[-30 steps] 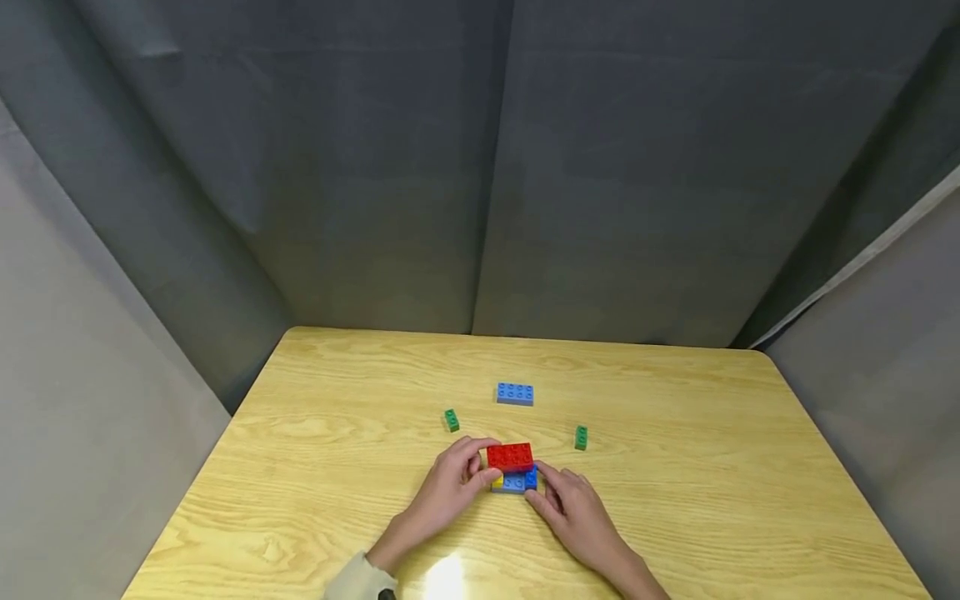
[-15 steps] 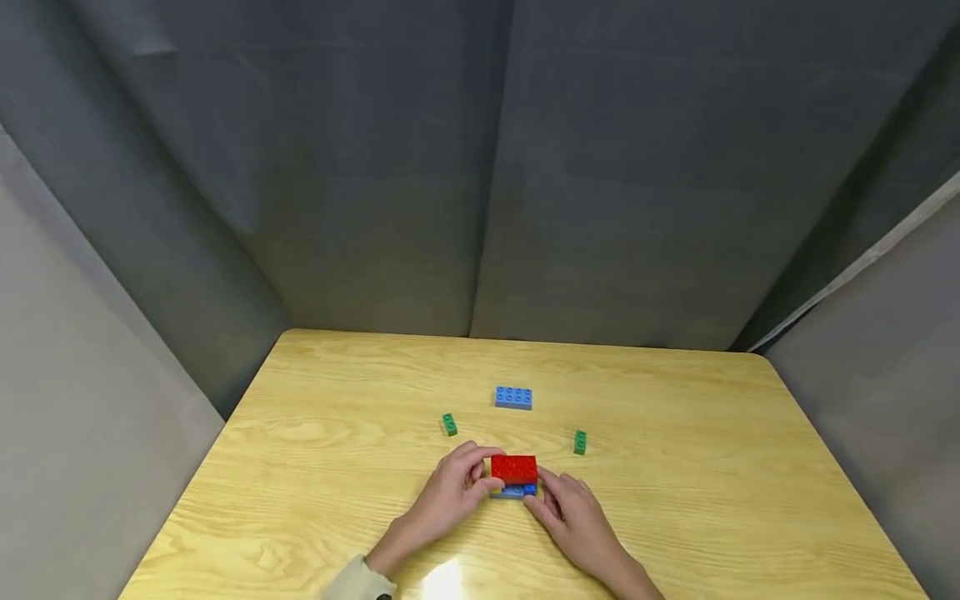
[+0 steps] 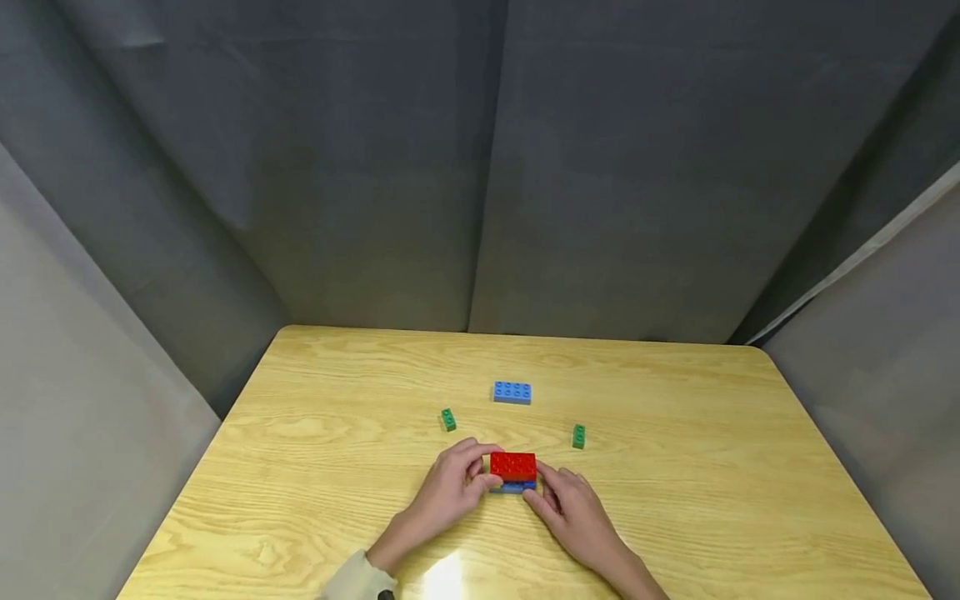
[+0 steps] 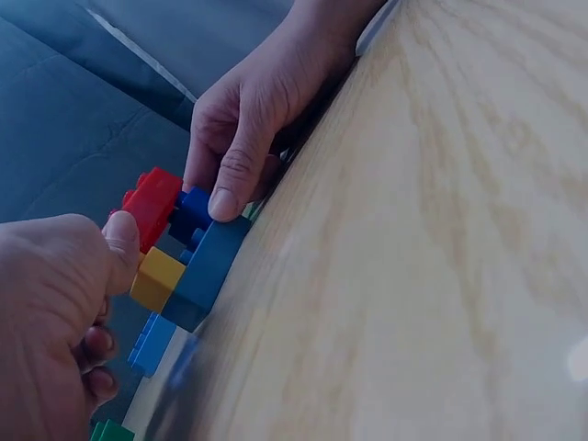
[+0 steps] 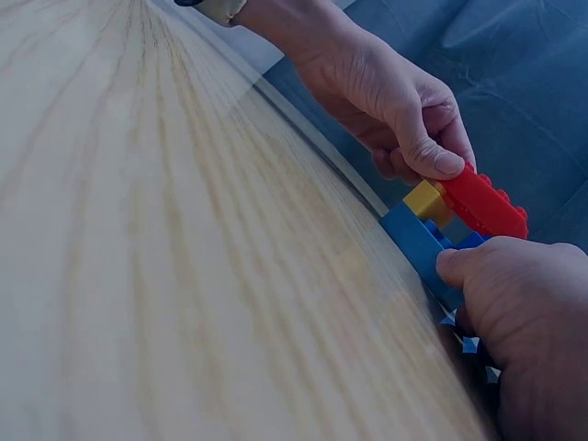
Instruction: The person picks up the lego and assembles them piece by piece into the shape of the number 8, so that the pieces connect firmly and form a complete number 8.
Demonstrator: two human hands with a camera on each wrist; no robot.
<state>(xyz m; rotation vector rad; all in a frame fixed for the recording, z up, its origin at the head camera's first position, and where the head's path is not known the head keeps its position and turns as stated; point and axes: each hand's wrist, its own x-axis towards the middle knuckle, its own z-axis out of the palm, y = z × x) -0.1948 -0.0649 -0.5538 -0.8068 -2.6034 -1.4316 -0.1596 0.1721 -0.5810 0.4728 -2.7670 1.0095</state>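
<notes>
My left hand [image 3: 447, 485] pinches the left end of a red building brick [image 3: 513, 466], thumb at the near side. Below the red brick, a yellow brick [image 4: 156, 279] and a dark blue brick [image 4: 190, 212] stand at opposite ends of a lighter blue brick [image 4: 214, 266], with a gap between them. The right hand [image 3: 573, 510] holds the right end of this lower assembly, its thumb [image 5: 457, 266] against the near side of the blue base. In the right wrist view, the red brick lies along the top of the yellow one and slants slightly over the gap.
Farther back on the wooden table [image 3: 337, 375] lies a separate blue brick [image 3: 512, 392]. One small green brick [image 3: 448, 419] sits at the left beyond the hands, another green brick [image 3: 579, 437] at the right. Grey curtains [image 3: 375, 167] enclose the table's back and sides.
The red brick has come down and toward the person, now covering most of the lower bricks in the head view. Both hands keep their grips and have barely shifted.
</notes>
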